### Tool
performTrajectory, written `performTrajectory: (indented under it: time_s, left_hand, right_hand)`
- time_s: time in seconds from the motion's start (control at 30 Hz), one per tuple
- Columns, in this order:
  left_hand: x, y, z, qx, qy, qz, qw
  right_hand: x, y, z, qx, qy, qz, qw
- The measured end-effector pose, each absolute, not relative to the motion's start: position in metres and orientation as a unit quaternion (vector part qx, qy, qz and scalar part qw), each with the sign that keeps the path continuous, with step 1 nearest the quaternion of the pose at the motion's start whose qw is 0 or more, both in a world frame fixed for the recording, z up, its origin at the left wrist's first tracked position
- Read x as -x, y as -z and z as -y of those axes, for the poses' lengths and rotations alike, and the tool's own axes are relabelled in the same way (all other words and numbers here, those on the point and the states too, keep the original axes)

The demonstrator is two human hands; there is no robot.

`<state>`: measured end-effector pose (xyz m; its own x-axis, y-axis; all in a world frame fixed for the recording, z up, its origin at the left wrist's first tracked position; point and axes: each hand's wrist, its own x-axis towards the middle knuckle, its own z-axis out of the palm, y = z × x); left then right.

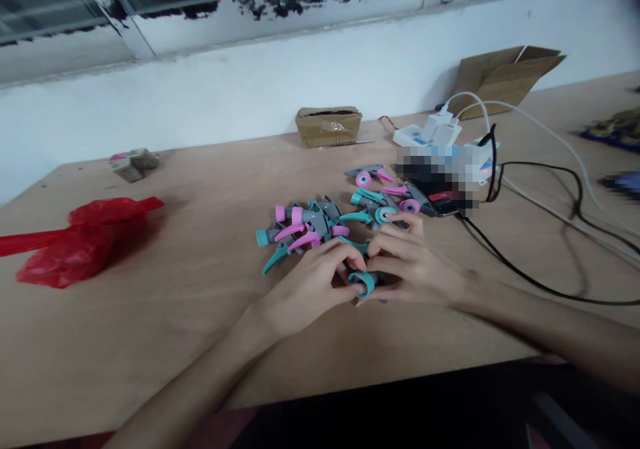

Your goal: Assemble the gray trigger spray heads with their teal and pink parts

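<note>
My left hand and my right hand meet over the wooden table, both with fingers curled around one teal and grey spray-trigger head. Its teal ring shows between my thumbs; the rest is hidden by my fingers. Just beyond my hands lies a pile of spray-trigger heads in teal, pink and grey. More of them lie to the right of the pile, near a phone.
A red plastic bag lies at the left. A small cardboard box and a larger open carton stand by the wall. A power strip with chargers, a phone and black and white cables occupy the right.
</note>
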<state>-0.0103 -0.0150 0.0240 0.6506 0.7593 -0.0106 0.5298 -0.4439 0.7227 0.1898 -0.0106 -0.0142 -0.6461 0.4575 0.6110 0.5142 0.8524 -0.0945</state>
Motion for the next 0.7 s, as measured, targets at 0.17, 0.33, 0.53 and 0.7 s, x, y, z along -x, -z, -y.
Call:
performTrajectory:
  time_s: [0.17,0.33,0.53,0.7]
  left_hand:
    - [0.009,-0.022,0.016,-0.842,-0.15,-0.363,0.369]
    - [0.005,-0.017,0.02,-0.839,-0.163,-0.348,0.387]
    - [0.005,-0.013,0.017,-0.819,-0.14,-0.326,0.45]
    - [0.002,-0.012,0.02,-0.812,-0.163,-0.348,0.44]
  right_hand:
    - [-0.191,0.015,0.014,0.271,0.024,0.9,0.341]
    - [-0.191,0.016,0.013,0.284,0.005,0.9,0.331]
    - [-0.191,0.023,0.012,0.288,-0.078,0.889,0.348]
    - [-0.191,0.025,0.011,0.291,-0.08,0.887,0.351]
